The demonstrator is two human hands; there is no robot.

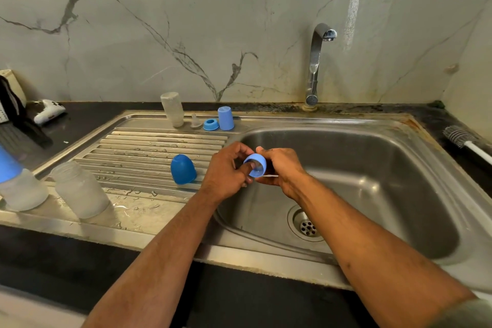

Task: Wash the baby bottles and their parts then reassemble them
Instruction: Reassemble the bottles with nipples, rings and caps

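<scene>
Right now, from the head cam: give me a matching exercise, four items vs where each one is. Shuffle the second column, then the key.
Items:
1. blue ring
2. dark blue cap
3. bottle brush
4. light blue cap

Places:
A. on the dark counter, right of the sink
B. held between the left hand and the right hand
C. at the back of the drainboard, next to a small blue ring
D. open end down on the drainboard ribs

Pairs: 1-B, 2-D, 3-A, 4-C
</scene>
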